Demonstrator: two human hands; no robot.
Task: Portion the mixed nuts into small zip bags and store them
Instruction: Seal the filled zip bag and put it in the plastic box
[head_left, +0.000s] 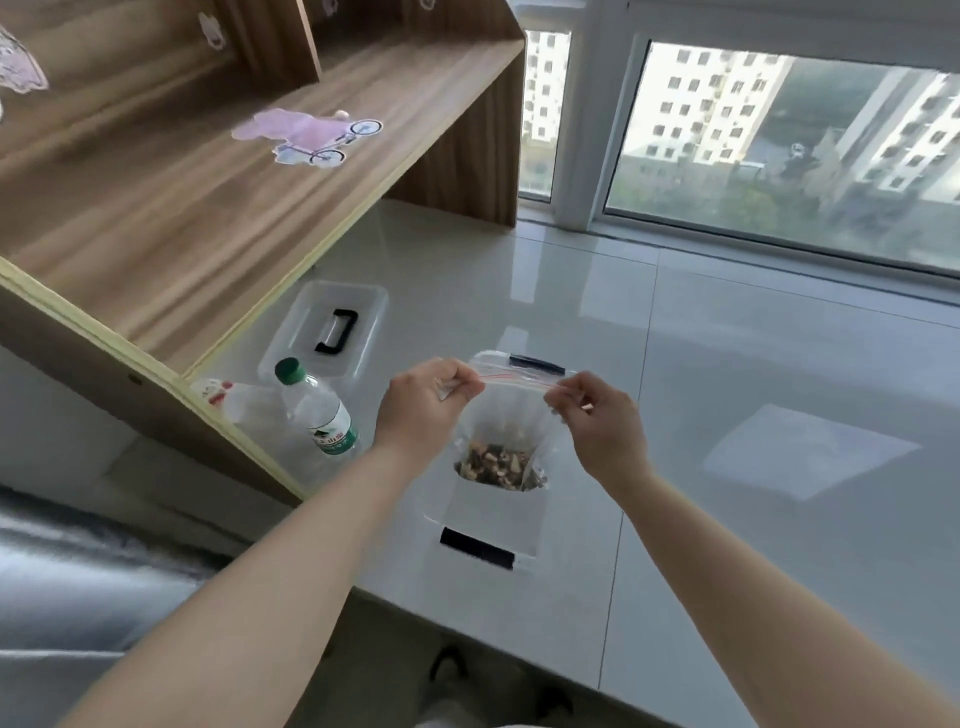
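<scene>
We hold one zip bag (506, 415) in the air at the centre of the frame, with the nuts (500, 462) lying at its bottom. The left hand (423, 402) pinches the left end of the zip strip (511, 380), and the right hand (597, 415) pinches the right end; both hands have curled fingers that clamp on the plastic. So the long axis of the strip runs left to right across the frame, almost level, stretched between our two hands, and the bag hangs down from it toward the lower part of the frame.

Directly under the bag stands a clear box (488, 525) with black latches, on the white counter (727, 364). We cannot tell whether the strip is already pressed closed or still open along its length.

We judge that the coming move is to seal the strip, and it turns on this axis: the fingers must slide along the strip from one end to the other. Both hands are equally near, each at its own end. After that the box is just below, so the bag only needs to go down.

At the left of the frame lie the box lid (324, 327) and a bottle (317, 410), beside a wooden shelf (208, 197).
</scene>
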